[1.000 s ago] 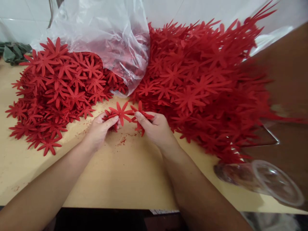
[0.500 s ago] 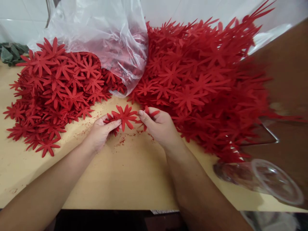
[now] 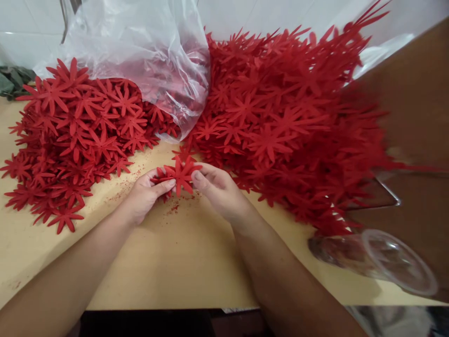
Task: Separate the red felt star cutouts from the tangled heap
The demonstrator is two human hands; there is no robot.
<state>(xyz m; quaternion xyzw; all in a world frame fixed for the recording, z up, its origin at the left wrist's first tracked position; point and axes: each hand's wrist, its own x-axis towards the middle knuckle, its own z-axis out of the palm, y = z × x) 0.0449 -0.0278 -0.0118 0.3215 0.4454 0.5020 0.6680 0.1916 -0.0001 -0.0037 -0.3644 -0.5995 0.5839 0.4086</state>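
Note:
A small stack of red star-shaped flower cutouts (image 3: 180, 174) is pinched between both my hands just above the light wooden table (image 3: 168, 262). My left hand (image 3: 145, 194) grips its left side with thumb on top. My right hand (image 3: 215, 187) holds the right side, fingers curled around the petals. A flat heap of the same red cutouts (image 3: 77, 135) lies to the left, and a much larger, taller heap (image 3: 280, 121) rises to the right, close behind my right hand.
A clear plastic bag (image 3: 147, 56) with more red pieces lies at the back between the heaps. A clear plastic container (image 3: 382, 262) lies on its side at the front right. Red crumbs (image 3: 173, 208) dot the table. Green items (image 3: 14, 79) sit far left.
My right hand has closed in on my left, bringing its cutouts together with the ones in the left hand into one stack. The view shifted slightly.

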